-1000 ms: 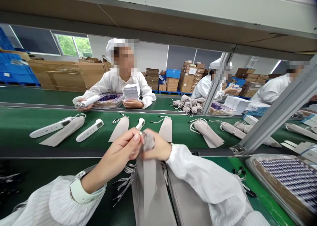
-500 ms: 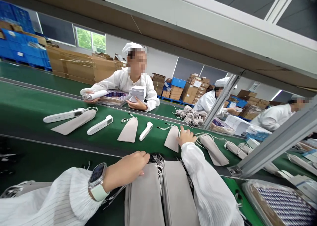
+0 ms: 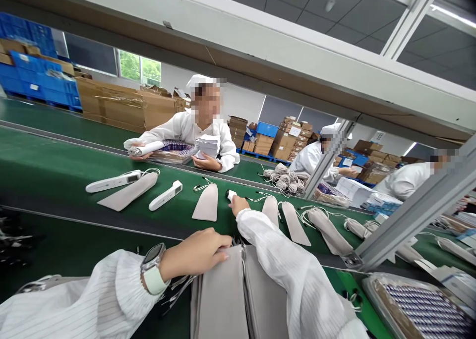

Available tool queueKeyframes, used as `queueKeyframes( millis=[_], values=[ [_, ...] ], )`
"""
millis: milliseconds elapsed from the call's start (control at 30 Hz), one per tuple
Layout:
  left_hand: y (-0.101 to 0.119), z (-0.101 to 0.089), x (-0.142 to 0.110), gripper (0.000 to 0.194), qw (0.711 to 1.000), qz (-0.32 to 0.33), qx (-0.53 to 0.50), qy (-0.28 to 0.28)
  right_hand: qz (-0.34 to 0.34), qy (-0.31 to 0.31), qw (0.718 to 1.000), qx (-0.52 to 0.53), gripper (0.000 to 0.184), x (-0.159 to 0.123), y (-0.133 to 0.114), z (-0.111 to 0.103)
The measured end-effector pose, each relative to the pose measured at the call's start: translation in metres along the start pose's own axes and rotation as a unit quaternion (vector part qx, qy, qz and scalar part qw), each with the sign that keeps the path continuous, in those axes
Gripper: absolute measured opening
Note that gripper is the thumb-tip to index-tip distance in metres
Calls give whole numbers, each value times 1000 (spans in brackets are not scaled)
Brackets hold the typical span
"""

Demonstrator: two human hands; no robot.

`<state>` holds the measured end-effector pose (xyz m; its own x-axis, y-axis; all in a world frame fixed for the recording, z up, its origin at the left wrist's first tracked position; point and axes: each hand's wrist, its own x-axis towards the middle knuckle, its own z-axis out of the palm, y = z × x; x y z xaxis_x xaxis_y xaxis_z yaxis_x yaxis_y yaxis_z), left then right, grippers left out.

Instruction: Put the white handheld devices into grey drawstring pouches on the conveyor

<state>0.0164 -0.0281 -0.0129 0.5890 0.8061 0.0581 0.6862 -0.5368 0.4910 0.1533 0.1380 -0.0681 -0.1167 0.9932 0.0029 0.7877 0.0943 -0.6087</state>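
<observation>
Head view is showing a green conveyor belt (image 3: 55, 180) running from nine o'clock to three o'clock, with a near tabletop (image 3: 74, 245) in front of it.

Item 1: left hand (image 3: 199, 252), at six o'clock, is resting palm down, fingers together and curled, on the top edge of a stack of flat grey fabric drawstring pouches (image 3: 223, 299); it is pressing on the stack, not clamping it.

Item 2: right hand (image 3: 238, 205), at twelve o'clock from the stack, is reaching onto the belt. Its fingers are closing over a white wand-shaped handheld device (image 3: 231, 195), of which only the tip is showing; whether the grip is complete I cannot tell.

Item 3: flat grey pouch (image 3: 207, 203) is lying just beside the right hand at nine o'clock; two more grey pouches (image 3: 284, 217) are lying at three o'clock.

Item 4: second white wand-shaped device (image 3: 165, 196) and a third (image 3: 113, 181), beside a long grey pouch (image 3: 128, 192), are lying farther toward nine o'clock.

Item 5: a person in white coat and cap (image 3: 186, 131) is working across the belt at twelve o'clock.

Risk, as a judgement: the device is sitting under the fingertips only, so a loose pinch could be letting it slip onto the belt. The sleeve is hanging close to the neighbouring pouches and cords and could be dragging them out of line.
</observation>
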Motion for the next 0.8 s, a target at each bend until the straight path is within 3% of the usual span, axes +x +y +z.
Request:
queueKeyframes(
  millis=[133,200,233,367,433,533,667,800],
  values=[
    [4,-10,3,25,992,-8,-101,70,-13,5,988,151,41,-18,5,-16],
    [1,-10,7,27,988,-21,-126,86,-52,-2,965,258,48,-35,1,-27],
    [-1,-9,8,27,987,-24,-137,83,-76,-14,939,336,53,-45,-3,-33],
    [-2,-4,11,27,984,-4,-160,75,-123,-95,777,609,82,-78,-20,-59],
    [1,-5,11,28,984,7,-144,106,-113,-113,757,634,88,-86,-25,-66],
    [4,-8,11,27,980,16,-116,159,-105,-141,769,615,78,-90,-27,-67],
    [-1,-14,11,25,964,-8,-88,249,-114,-256,828,485,29,-92,-26,-57],
    [-2,-21,9,26,966,6,-84,245,-120,-335,862,361,43,-93,-21,-45]
  ],
)
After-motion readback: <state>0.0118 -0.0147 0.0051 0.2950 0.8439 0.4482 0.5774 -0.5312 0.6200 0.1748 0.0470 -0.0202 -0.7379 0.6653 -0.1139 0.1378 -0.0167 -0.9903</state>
